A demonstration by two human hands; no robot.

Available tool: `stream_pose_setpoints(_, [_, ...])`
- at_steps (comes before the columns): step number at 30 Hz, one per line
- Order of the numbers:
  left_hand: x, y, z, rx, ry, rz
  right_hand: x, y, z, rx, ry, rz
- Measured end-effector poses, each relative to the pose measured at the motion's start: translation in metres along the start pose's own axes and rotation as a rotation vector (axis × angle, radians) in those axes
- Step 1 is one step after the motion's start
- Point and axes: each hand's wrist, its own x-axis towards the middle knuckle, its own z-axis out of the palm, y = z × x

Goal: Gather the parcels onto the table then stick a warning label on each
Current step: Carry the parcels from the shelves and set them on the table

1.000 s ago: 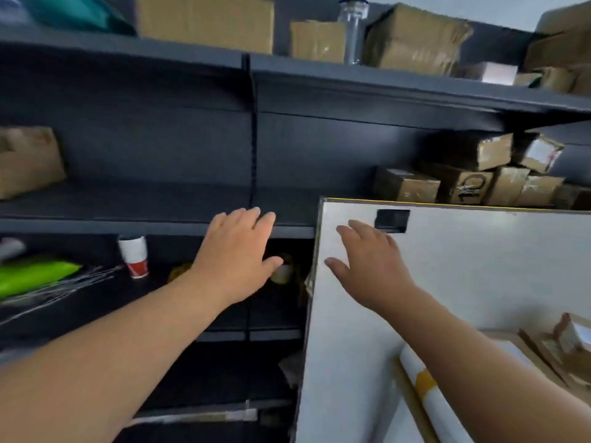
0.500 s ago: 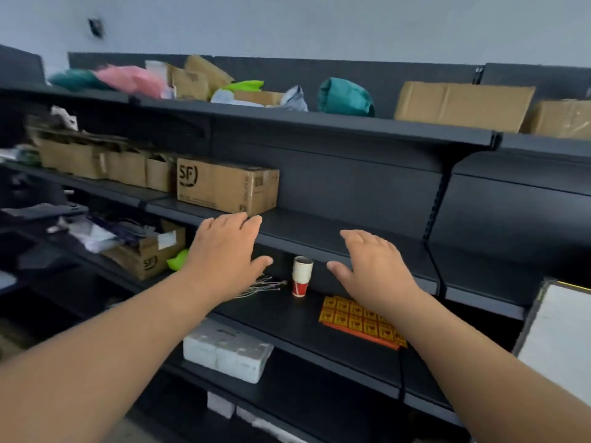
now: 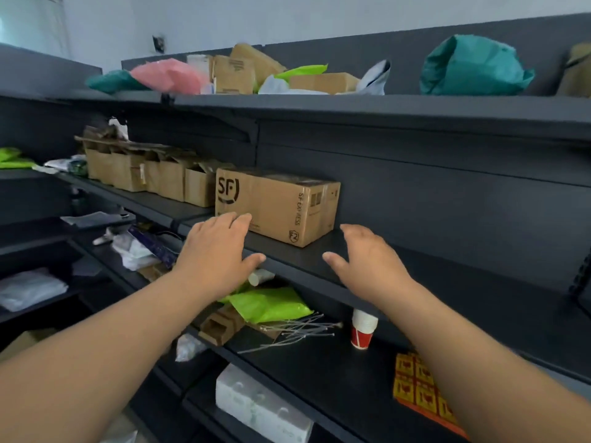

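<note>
SF Express carton [image 3: 275,206] on the shelf [image 3: 447,270], not yet gathered.
It sits just beyond my left hand [image 3: 217,251] and right hand [image 3: 367,263], both spread and empty; I judge collecting unfinished, labelling unstarted.

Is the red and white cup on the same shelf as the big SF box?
No, the cup stands one shelf lower than the SF box.

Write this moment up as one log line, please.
phase: gather, parcel not yet held | left hand: open, at SF box front corner, contact unclear | right hand: open, right of box | orange sticker sheet: on lower shelf
</note>
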Motion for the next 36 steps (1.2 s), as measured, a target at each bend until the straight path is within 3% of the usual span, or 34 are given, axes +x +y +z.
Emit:
stream_pose_setpoints(10, [0.107, -0.065, 0.067, -0.093, 0.036, -0.113, 0.121, -0.006, 0.046, 0.102, 0.023, 0.061])
stream_pose_setpoints(16, [0.173, -0.111, 0.111, -0.230, 0.040, -0.145, 0.164, -0.021, 0.065, 0.156, 0.068, 0.209])
stream_pose_setpoints(28, [0.276, -0.175, 0.175, -0.483, -0.216, -0.134, 0.212, -0.055, 0.090, 0.282, 0.179, 0.592])
stream_pose_setpoints(36, [0.291, -0.173, 0.183, -0.735, -0.250, -0.132, 0.215, -0.053, 0.094, 0.386, 0.314, 0.757])
